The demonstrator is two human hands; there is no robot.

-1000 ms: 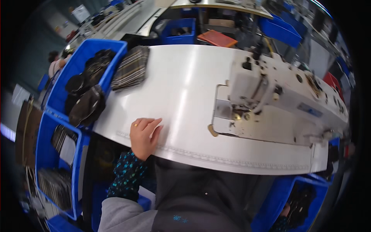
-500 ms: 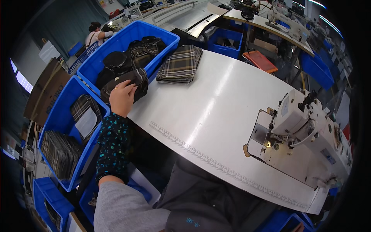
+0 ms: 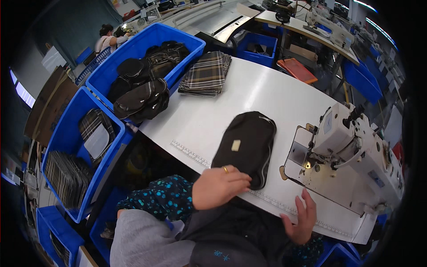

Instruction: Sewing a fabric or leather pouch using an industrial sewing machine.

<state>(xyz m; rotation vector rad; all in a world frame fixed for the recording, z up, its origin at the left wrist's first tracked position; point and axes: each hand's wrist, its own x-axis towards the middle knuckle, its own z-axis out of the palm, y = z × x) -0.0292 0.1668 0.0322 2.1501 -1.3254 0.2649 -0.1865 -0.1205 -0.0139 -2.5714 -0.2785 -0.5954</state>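
A dark fabric pouch [image 3: 242, 147] with a small pale label lies flat on the white worktable [image 3: 258, 84]. My left hand [image 3: 220, 187] is at the pouch's near end, fingers together and bent over it. To the right, at the table's front edge, my right hand [image 3: 300, 218] is empty with fingers apart. Right of the pouch stands a white sewing machine [image 3: 342, 138] with its small light lit. A stack of plaid fabric pieces [image 3: 202, 75] sits at the table's far left corner.
Blue bins [image 3: 178, 31] along the left hold dark pouches [image 3: 138, 100] and plaid pieces [image 3: 66, 178]. A cardboard sheet [image 3: 51, 107] stands beyond them. Behind are another sewing table [image 3: 284, 20], a red flat item [image 3: 296, 69], and a seated person [image 3: 104, 44].
My left hand has moved from the pouches in the bin down and right to the table's front, where a dark pouch now lies. My right hand has come up to the table's edge.
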